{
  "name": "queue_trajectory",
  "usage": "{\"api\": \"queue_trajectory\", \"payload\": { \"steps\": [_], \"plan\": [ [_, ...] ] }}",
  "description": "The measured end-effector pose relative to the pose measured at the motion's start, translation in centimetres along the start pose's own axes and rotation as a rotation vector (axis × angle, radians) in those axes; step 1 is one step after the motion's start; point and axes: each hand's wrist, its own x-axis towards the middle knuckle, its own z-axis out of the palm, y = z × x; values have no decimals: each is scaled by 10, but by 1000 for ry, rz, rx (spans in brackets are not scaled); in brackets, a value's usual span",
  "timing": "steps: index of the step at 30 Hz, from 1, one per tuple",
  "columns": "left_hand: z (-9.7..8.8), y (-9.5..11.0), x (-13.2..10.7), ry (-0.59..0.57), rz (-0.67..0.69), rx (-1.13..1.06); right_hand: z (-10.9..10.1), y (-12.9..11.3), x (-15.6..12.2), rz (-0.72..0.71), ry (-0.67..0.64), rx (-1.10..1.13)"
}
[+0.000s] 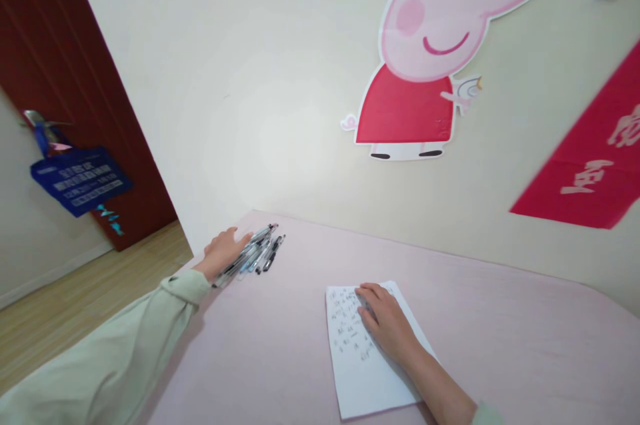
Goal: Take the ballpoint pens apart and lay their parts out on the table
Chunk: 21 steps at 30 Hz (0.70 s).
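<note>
My left hand (224,253) rests against the left side of a pile of pens (257,250) near the table's far left corner. Its thumb reaches onto the pens, while the other fingers are partly hidden behind the hand. Whether it grips any pen I cannot tell. My right hand (386,320) lies flat with its fingers stretched over a white sheet of paper (370,385). Dark handwriting covers the sheet's upper part, some of it beneath the fingers.
Both items lie on a pink-covered table (280,345) set against a pale wall (240,112). A cartoon pig cutout (407,105) and a red banner (590,165) hang there. At left, a blue bag (83,178) dangles from the handle of a brown door (65,45).
</note>
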Motion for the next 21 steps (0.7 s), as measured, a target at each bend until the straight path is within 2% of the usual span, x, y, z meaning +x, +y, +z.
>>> {"api": "queue_trajectory", "payload": {
  "steps": [4,7,10,13,17,21],
  "plan": [
    [3,-39,-33,36,-14,-33,-1,0,0,-5,-5,9],
    [19,-45,-56,139,11,-125,-1,1,0,-3,0,8],
    [34,-30,-61,230,0,-156,2,2,0,-4,8,8],
    [41,-5,-52,280,-44,-176,3,3,0,2,5,5],
    [48,21,-37,288,-105,-176,2,2,0,8,1,9],
    [53,33,-29,261,-138,-157,2,3,1,12,-6,13]
  ]
}}
